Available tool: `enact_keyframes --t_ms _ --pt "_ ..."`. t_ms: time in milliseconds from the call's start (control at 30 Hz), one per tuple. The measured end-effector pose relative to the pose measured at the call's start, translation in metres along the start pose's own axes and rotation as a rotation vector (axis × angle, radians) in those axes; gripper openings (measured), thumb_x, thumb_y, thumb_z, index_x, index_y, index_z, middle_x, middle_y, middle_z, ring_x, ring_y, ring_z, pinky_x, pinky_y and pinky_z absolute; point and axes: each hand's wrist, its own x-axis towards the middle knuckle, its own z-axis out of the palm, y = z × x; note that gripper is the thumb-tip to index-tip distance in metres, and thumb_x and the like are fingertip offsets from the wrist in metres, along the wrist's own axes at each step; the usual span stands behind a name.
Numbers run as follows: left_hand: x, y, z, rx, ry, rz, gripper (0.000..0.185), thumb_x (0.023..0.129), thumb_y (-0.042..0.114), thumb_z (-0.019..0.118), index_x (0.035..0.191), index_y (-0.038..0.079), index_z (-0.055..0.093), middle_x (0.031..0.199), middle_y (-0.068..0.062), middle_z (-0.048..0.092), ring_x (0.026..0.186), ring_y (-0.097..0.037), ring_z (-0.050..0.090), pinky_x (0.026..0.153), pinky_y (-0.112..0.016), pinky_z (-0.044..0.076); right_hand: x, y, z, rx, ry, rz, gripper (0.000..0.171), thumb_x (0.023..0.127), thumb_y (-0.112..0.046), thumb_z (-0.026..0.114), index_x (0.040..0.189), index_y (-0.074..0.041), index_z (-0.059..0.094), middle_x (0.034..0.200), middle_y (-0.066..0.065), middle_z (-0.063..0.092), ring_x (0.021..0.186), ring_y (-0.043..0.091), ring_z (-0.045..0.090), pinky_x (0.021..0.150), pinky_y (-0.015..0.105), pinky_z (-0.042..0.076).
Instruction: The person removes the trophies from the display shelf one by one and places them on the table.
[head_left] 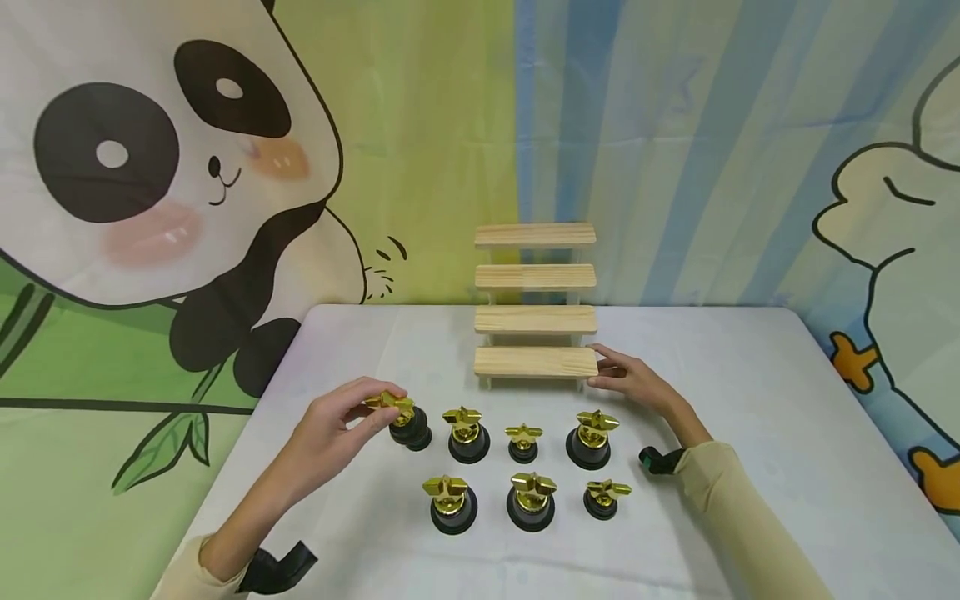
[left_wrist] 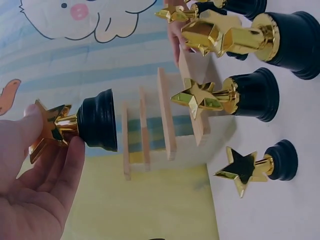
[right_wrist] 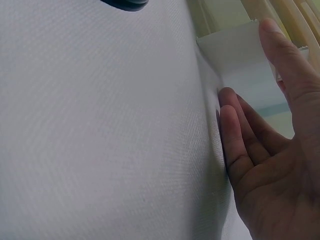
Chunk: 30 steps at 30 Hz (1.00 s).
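Fingers of the left hand (head_left: 330,429) — curled, thumb and fingertips pinching the gold star top of a small trophy (head_left: 402,417), left of centre in the head view; the trophy is tilted, its black base (left_wrist: 97,120) lifted clear in the left wrist view.

Fingers of the right hand (head_left: 630,379) — nearly straight and close together, tips against the right end of the lowest step of the wooden stepped stand (head_left: 535,304), centre of the head view; the right wrist view shows the fingers (right_wrist: 235,130) lying along the white table (head_left: 750,400) beside the stand's pale side panel.

Remaining trophies, gold stars on black bases, standing upright on the table, lower centre of the head view:
- back row: three (head_left: 468,433), (head_left: 522,442), (head_left: 591,435)
- front row: three (head_left: 450,500), (head_left: 532,497), (head_left: 604,497)

Backdrop — cartoon panda (head_left: 150,167) at upper left, blue-striped cloth (head_left: 675,150) at upper right.

Writing, brands, labels: none readable on any item.
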Motion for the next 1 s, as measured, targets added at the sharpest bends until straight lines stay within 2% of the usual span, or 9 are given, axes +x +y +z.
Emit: enact_keyframes --t_ms 200,367,467,667,800,867,1000 --pt "-0.015 0.0 0.002 -0.029 0.009 -0.014 0.022 0.089 0.015 0.07 0.11 0.021 0.068 0.104 0.009 0.068 0.09 -0.003 0.065 0.08 -0.018 0.057 -0.003 0.001 0.0 0.025 -0.003 -0.012 0.075 0.092 -0.034 0.066 0.154 -0.016 0.027 0.139 0.027 0.051 0.126 0.042 0.051 0.098 0.054 0.048" --pt "-0.028 -0.006 0.006 -0.028 0.017 -0.07 0.021 0.088 0.017 0.071 0.108 0.024 0.068 0.103 0.011 0.067 0.089 -0.003 0.065 0.079 -0.019 0.057 -0.002 0.001 0.001 0.019 0.0 -0.016 0.074 0.093 -0.031 0.065 0.154 -0.015 0.026 0.14 0.029 0.049 0.127 0.044 0.05 0.099 0.057 0.047" --pt "-0.035 -0.012 0.01 -0.026 0.025 -0.094 0.02 0.088 0.017 0.071 0.107 0.023 0.068 0.101 0.012 0.067 0.089 -0.003 0.065 0.079 -0.02 0.058 -0.002 0.0 0.001 0.012 -0.001 -0.015 0.074 0.093 -0.031 0.065 0.154 -0.015 0.026 0.14 0.029 0.049 0.126 0.044 0.051 0.098 0.057 0.047" --pt "-0.048 -0.032 0.026 -0.013 0.011 -0.095 0.019 0.087 0.019 0.072 0.105 0.021 0.07 0.099 0.014 0.067 0.09 0.001 0.064 0.077 -0.02 0.058 -0.003 0.0 -0.001 0.007 0.0 -0.013 0.074 0.093 -0.033 0.065 0.154 -0.017 0.026 0.141 0.028 0.048 0.126 0.043 0.051 0.099 0.056 0.047" --pt "-0.057 -0.044 0.038 -0.048 -0.021 -0.117 0.017 0.087 0.022 0.071 0.104 0.025 0.069 0.099 0.011 0.068 0.087 0.001 0.063 0.074 -0.02 0.058 -0.003 -0.001 -0.001 0.017 -0.004 -0.021 0.075 0.093 -0.034 0.066 0.154 -0.016 0.027 0.14 0.028 0.049 0.125 0.042 0.052 0.098 0.055 0.048" --pt "-0.06 -0.048 0.042 -0.07 -0.035 -0.151 0.017 0.087 0.023 0.071 0.104 0.026 0.069 0.099 0.01 0.068 0.087 0.001 0.063 0.074 -0.019 0.058 -0.002 -0.001 0.0 0.019 -0.006 -0.026 0.075 0.093 -0.034 0.066 0.154 -0.015 0.027 0.139 0.028 0.05 0.125 0.042 0.053 0.098 0.054 0.049" --pt "-0.065 -0.055 0.048 -0.105 -0.037 -0.165 0.017 0.087 0.022 0.071 0.104 0.024 0.069 0.099 0.009 0.068 0.087 0.001 0.064 0.073 -0.019 0.058 -0.001 0.002 0.001 0.015 -0.004 -0.026 0.075 0.093 -0.035 0.065 0.154 -0.015 0.027 0.14 0.028 0.05 0.124 0.042 0.053 0.098 0.053 0.049"
